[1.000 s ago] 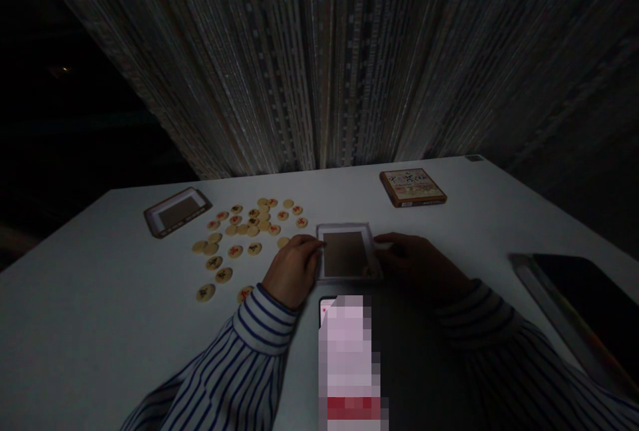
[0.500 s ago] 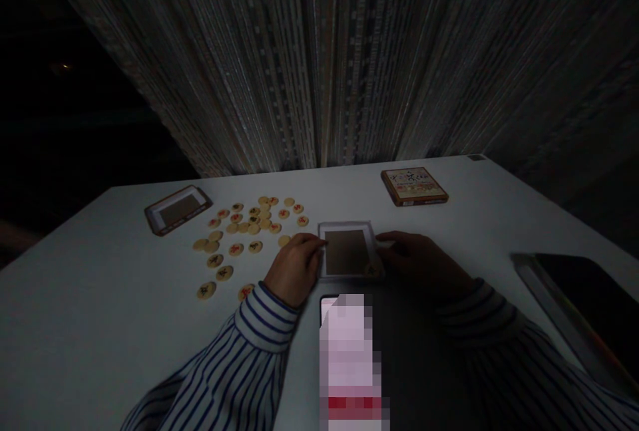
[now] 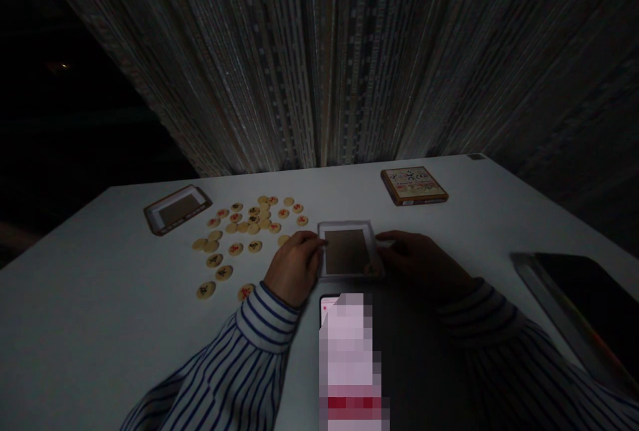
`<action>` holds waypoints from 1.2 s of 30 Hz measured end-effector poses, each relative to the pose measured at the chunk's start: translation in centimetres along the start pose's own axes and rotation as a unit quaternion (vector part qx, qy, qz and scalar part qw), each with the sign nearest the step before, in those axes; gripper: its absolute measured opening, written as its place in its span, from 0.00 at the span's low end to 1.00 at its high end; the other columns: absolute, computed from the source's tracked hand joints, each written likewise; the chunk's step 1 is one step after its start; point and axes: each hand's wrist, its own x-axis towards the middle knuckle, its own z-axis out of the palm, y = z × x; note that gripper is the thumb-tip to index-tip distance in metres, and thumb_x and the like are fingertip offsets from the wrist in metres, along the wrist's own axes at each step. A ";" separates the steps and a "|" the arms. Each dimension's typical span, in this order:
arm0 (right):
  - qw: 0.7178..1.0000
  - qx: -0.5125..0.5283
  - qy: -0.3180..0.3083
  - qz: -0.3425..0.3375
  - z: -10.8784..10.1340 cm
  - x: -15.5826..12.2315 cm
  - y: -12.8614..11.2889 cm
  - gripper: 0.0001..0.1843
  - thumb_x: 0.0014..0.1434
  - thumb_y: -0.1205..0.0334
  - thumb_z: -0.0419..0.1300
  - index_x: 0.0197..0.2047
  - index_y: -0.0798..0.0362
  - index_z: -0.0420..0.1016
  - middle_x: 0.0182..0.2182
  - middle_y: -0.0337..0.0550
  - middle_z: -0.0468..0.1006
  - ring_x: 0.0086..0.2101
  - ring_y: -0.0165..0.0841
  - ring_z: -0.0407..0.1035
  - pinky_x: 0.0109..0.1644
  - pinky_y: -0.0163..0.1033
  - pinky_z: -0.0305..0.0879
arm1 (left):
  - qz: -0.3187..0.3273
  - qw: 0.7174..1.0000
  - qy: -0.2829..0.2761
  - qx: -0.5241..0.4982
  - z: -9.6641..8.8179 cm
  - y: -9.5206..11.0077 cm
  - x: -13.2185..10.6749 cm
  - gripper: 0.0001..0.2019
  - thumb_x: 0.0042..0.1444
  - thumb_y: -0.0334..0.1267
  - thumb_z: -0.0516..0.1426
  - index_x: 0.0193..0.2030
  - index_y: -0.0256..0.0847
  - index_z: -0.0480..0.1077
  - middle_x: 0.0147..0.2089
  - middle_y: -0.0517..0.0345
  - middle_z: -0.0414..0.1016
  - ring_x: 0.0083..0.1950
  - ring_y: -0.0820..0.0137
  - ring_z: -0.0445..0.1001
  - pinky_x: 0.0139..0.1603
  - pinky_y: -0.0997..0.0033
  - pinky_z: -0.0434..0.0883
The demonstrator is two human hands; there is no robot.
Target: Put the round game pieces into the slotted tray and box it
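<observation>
My fingertips sit curled against the left edge of a shallow white rectangular tray with a brown card floor, while the fingers of my right hand reach the opposite edge. Both hands are closed in around it, not spread wide, but I cannot tell whether they actually pinch the tray or only touch it. My left hand shows clearly; my right hand is sunk in shadow. The tray lies flat on the white table, just in front of me.

As I judge it, the step in hand is steadying or adjusting this tray from both sides, and any shift calls for both hands moving evenly so it stays level.

Beyond my left hand, pale round wooden game discs with red and black characters lie scattered, the nearest almost touching my fingers. Farther left sits a second white tray with a brown floor; farther right, a flat illustrated box lid with a brown edge. My blue-striped white shirt cuffs enter from below.

A pixelated patch covers most of a dark phone near my wrists. A dark flat slab, perhaps a tablet, is cut off at the right. The disc characters are too small to read.
</observation>
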 end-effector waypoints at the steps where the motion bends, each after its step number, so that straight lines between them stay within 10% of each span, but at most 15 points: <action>1: 1.000 -0.001 0.000 0.000 0.0 0.0 0.0 0.17 0.56 0.58 0.54 0.47 0.56 0.71 0.31 0.45 0.79 0.29 0.32 0.72 0.32 0.37 0.68 | 0.010 1.000 0.009 0.003 0.0 0.2 0.0 0.13 0.54 0.28 0.50 0.43 0.37 0.72 0.44 0.49 0.73 0.45 0.65 0.71 0.49 0.58 0.69; 16: 1.000 0.010 -0.001 0.006 -0.1 -0.1 -0.3 0.17 0.56 0.59 0.53 0.47 0.57 0.71 0.30 0.45 0.79 0.29 0.33 0.73 0.33 0.37 0.68 | 0.157 0.972 -0.175 0.008 1.0 4.6 0.2 0.11 0.58 0.32 0.48 0.43 0.41 0.69 0.41 0.53 0.75 0.41 0.65 0.72 0.40 0.63 0.69; 36: 1.000 -0.002 0.008 0.001 0.0 0.0 -0.2 0.16 0.56 0.59 0.54 0.46 0.56 0.72 0.30 0.44 0.79 0.29 0.32 0.73 0.32 0.37 0.68 | 0.126 0.977 -0.167 -0.048 1.1 4.6 -0.1 0.12 0.60 0.33 0.45 0.44 0.40 0.68 0.38 0.54 0.75 0.40 0.66 0.73 0.41 0.64 0.68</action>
